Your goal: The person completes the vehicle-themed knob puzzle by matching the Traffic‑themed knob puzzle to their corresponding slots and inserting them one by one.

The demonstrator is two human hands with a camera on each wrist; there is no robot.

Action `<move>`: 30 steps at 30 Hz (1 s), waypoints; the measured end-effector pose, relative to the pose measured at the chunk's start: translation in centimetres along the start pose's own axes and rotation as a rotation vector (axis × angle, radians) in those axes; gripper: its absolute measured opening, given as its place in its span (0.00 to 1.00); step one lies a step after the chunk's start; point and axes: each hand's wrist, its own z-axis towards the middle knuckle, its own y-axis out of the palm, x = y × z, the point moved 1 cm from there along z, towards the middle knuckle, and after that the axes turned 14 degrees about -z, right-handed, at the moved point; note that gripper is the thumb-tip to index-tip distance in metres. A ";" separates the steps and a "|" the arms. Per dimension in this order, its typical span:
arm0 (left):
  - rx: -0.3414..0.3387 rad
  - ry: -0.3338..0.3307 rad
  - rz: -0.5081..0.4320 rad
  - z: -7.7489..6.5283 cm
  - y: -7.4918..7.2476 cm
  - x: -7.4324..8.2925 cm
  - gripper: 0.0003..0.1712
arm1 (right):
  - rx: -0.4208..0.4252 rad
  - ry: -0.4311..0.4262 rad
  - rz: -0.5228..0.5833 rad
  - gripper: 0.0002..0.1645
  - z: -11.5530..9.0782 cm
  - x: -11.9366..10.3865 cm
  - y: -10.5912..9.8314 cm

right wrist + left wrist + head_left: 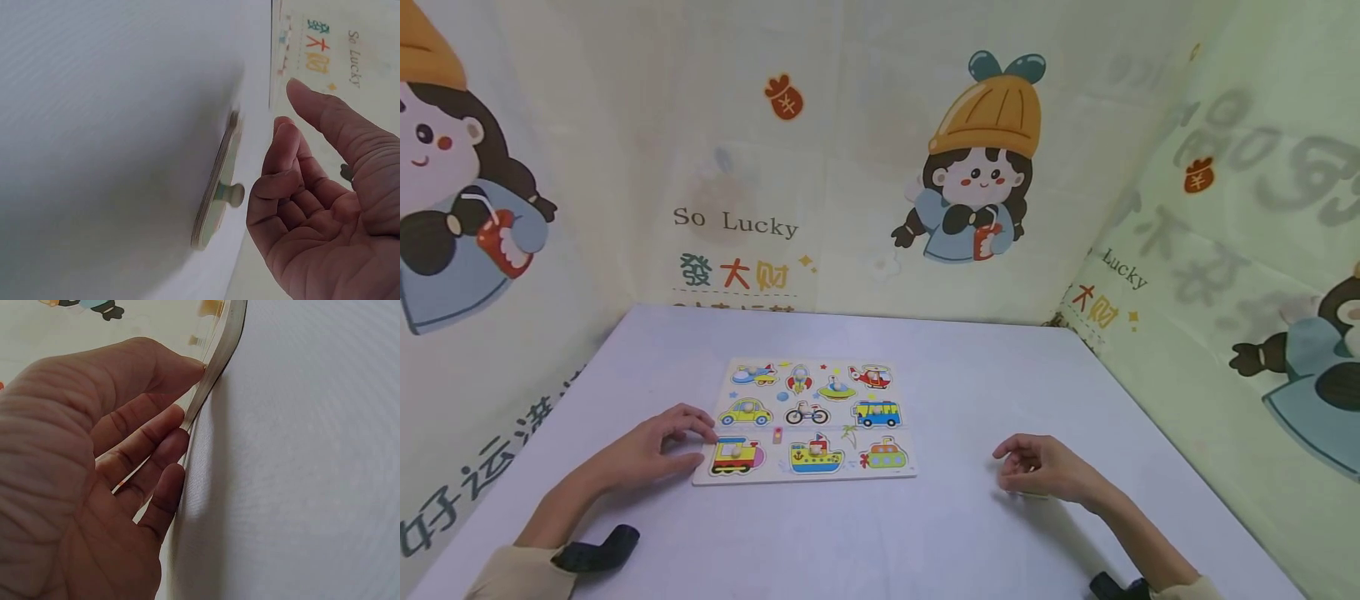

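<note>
A white wooden puzzle board point(775, 435) with colourful vehicle pictures lies left of centre on the table. My left hand point(658, 446) is at its left side, fingers relaxed and fingertips right at the edge. In the left wrist view the thumb tip meets the board's edge point(220, 362). Farther right, my right hand point(1048, 471) hovers over the table with loosely bent fingers and nothing in them. Beside those fingers in the right wrist view is a thin wooden puzzle piece point(219, 187) with a small round knob point(235, 195); in the head view the hand mostly hides it.
The white table point(955, 542) is enclosed by cloth walls point(857, 167) printed with cartoon figures and lettering. Knobbed pieces show on the board, among them a yellow car point(746, 412), a blue bus point(877, 413) and a train point(736, 456). Black wrist straps point(598, 552) show at the sleeves.
</note>
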 end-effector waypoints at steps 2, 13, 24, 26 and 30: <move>0.000 0.005 0.000 0.0 0.1 0.0 0.13 | 0.005 0.019 0.008 0.24 -0.1 0.2 -0.1; 0.011 0.000 -0.002 -0.1 0.3 0.1 0.13 | 0.037 0.058 0.043 0.26 -0.6 1.4 -0.3; 0.014 -0.009 0.015 0.0 0.0 0.1 0.14 | 0.061 0.071 0.014 0.26 -0.8 2.0 -0.5; 0.014 -0.013 0.005 0.0 0.0 0.1 0.14 | 0.066 0.077 0.018 0.26 -0.8 2.1 -0.4; 0.012 -0.024 -0.015 -0.1 0.1 0.1 0.14 | 0.076 0.083 0.022 0.25 -0.9 2.3 -0.4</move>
